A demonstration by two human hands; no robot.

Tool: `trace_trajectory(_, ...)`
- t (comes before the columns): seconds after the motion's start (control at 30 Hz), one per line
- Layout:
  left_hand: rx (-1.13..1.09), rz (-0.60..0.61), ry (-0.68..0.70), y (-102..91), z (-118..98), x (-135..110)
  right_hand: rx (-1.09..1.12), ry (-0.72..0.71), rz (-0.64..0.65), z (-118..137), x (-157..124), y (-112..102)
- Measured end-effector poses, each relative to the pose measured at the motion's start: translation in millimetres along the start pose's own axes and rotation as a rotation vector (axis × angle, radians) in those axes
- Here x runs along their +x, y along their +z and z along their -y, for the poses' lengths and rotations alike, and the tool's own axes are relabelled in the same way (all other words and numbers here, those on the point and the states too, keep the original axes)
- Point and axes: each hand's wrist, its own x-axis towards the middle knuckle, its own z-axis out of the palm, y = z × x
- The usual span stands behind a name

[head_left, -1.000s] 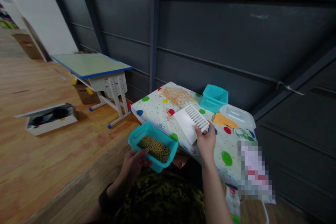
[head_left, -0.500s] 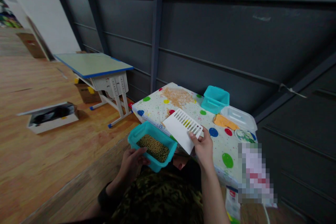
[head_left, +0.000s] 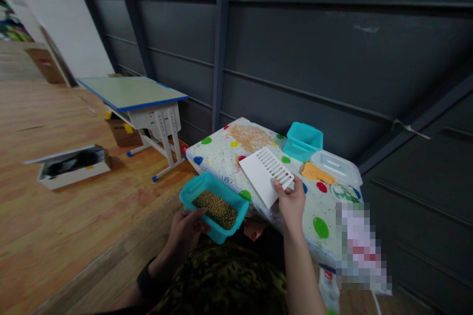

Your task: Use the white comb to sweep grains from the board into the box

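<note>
My left hand (head_left: 187, 230) grips the near left side of a turquoise plastic container (head_left: 238, 214), thumb over its rim. Small round beans (head_left: 216, 209), yellowish and greenish, lie inside it. The container sits just off the front edge of the table. Held by its slotted end in my right hand (head_left: 291, 202) is a flat white slotted scraper (head_left: 260, 177), tilted above the tablecloth. Behind it, more pale yellow beans (head_left: 249, 137) are spread over the cloth at the far left of the table.
The table has a white cloth with coloured dots (head_left: 229, 150). At its back right are another turquoise container (head_left: 303, 141), a clear lid (head_left: 338, 167) and an orange cloth (head_left: 318, 173). A desk (head_left: 133, 92) stands left; an open white box (head_left: 74, 167) lies on the floor.
My right hand has shifted the white scraper a little to the right and up, away from the container. My left hand and the container have barely moved.
</note>
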Motion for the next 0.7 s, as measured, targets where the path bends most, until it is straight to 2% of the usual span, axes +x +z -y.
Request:
trace_trajectory(0.1, 0.011, 0.002, 0.004, -1.1, -2.7, 1.7, -0.094, -0.05, -0.019, -2.7, 16.6, 8.4)
trace_trajectory(0.2, -0.001, -0.036, -0.007, -2.1, -5.7, 4.0, -0.141, -0.027, 0.019, -6.4, 22.8, 14.6)
trace_trajectory(0.4, -0.014, -0.081, 0.003, -3.4, -10.3, 6.9, -0.046, 0.047, 0.117, -9.2, 7.4, 15.3)
trace_trajectory(0.7, -0.009, -0.105, 0.009, 0.6, -14.9, 7.1, 0.005, 0.099, 0.231, 5.1, -9.5, 13.4)
